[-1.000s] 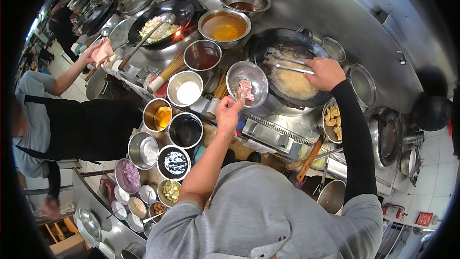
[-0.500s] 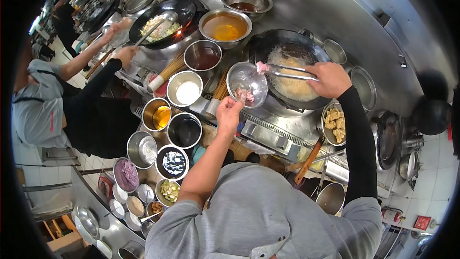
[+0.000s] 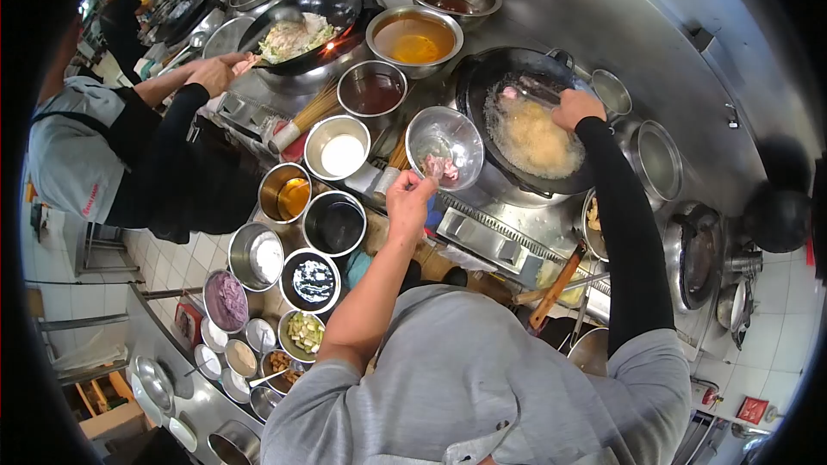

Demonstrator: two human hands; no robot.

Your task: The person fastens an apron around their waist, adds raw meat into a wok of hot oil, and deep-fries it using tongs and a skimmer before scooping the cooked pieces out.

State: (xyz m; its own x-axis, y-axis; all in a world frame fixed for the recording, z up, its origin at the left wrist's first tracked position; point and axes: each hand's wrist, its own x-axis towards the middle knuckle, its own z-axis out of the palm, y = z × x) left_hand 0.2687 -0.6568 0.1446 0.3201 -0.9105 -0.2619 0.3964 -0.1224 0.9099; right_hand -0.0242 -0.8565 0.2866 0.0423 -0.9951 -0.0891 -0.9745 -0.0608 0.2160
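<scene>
My left hand pinches the near rim of a metal bowl, which is tilted beside the wok and has some raw pink meat at its bottom. My right hand is closed around metal tongs that reach over the black wok. Pale food bubbles in oil there. A pink piece of meat lies near the tong tips at the wok's far left side. The handle end of the tongs is hidden in my fist.
At the left a co-worker in a dark apron holds a second wok. Pots of sauces, such as a white one, stand left of my left arm. A wooden handle lies near the counter's front edge.
The tongs moved from the bowl's rim to the wok with a piece of meat, now in the oil. The co-worker has turned toward the second wok and taken hold of it.
</scene>
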